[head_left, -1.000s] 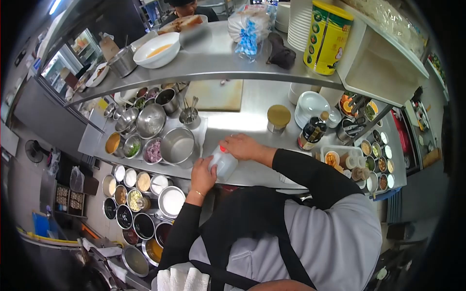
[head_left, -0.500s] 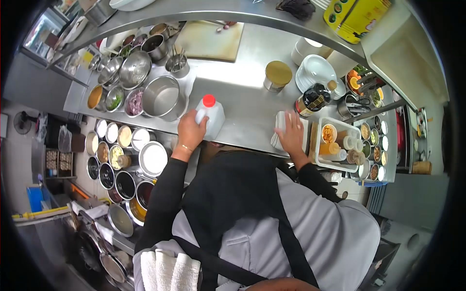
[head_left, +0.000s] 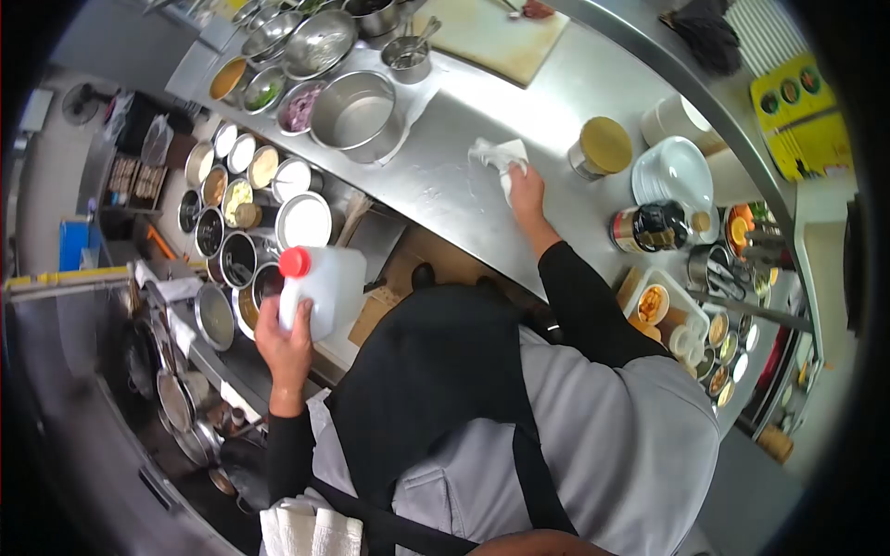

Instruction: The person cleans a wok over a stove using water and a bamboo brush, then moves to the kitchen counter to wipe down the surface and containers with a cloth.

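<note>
My left hand (head_left: pixel 286 343) is closed round the handle of a white plastic jug (head_left: pixel 336 292) with a red cap. The jug is off the counter, held over the left side near the round pots of sauce. My right hand (head_left: pixel 527 193) grips a white cloth (head_left: pixel 504 157) on the steel counter (head_left: pixel 454 199). Wet streaks show on the metal to the left of the cloth. A large steel pot (head_left: pixel 357 116) stands left of the cloth, and a gold-lidded jar (head_left: pixel 603 148) stands to its right.
At the back lies a cutting board (head_left: pixel 491 37). White plates (head_left: pixel 672 176), a dark sauce bottle (head_left: pixel 649 227) and a bin of squeeze bottles (head_left: pixel 681 310) line the right. Several round containers (head_left: pixel 304 221) sit low at the left. A steel shelf (head_left: pixel 686 83) overhangs the counter.
My left hand has lifted the jug off the counter and carried it left and toward me. My right hand has taken the cloth from the counter's right side toward the middle. The view has turned.
</note>
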A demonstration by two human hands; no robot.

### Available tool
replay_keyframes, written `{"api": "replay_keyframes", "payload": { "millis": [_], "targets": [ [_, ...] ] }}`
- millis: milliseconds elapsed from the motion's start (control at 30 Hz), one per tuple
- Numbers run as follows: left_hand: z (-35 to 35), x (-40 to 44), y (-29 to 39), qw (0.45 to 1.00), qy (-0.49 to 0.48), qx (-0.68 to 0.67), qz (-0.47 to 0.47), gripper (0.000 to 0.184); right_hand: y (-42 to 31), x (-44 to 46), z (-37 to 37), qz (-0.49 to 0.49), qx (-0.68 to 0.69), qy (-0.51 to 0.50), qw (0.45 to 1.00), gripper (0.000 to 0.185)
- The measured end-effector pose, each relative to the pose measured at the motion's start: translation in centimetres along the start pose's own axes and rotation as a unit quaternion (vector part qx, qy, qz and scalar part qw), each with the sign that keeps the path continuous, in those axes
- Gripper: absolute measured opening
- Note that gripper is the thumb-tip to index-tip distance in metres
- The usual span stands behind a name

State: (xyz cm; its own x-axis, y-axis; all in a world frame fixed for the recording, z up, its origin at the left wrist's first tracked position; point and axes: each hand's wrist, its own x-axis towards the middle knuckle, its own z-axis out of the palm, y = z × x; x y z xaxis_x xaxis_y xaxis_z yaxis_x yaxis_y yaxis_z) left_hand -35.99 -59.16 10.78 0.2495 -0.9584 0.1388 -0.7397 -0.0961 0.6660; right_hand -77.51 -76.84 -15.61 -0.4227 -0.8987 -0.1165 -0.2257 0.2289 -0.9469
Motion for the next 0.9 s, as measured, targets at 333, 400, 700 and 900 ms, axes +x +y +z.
{"api": "replay_keyframes", "payload": {
  "millis": [333,400,700,900],
  "targets": [
    [-4.0,-14.8,0.1,0.970,0.121,0.075,-0.198,0.022,-5.3,-4.8,12.5,-0.383,-0.373,-0.205,0.820,0.072],
    [-4.5,-16.4,-0.2,0.969,0.115,0.093,-0.196,0.022,-5.9,-4.8,13.0,-0.388,-0.410,-0.190,0.804,0.076],
    [-4.1,-18.8,-4.4,0.975,0.096,0.006,-0.201,0.023,-4.1,-6.3,10.4,-0.378,-0.434,-0.172,0.799,0.094],
    [-5.2,-18.3,-8.5,0.988,0.064,-0.016,-0.143,0.024,-3.4,-13.6,2.2,-0.348,-0.533,-0.245,0.732,0.096]
  ]
}}
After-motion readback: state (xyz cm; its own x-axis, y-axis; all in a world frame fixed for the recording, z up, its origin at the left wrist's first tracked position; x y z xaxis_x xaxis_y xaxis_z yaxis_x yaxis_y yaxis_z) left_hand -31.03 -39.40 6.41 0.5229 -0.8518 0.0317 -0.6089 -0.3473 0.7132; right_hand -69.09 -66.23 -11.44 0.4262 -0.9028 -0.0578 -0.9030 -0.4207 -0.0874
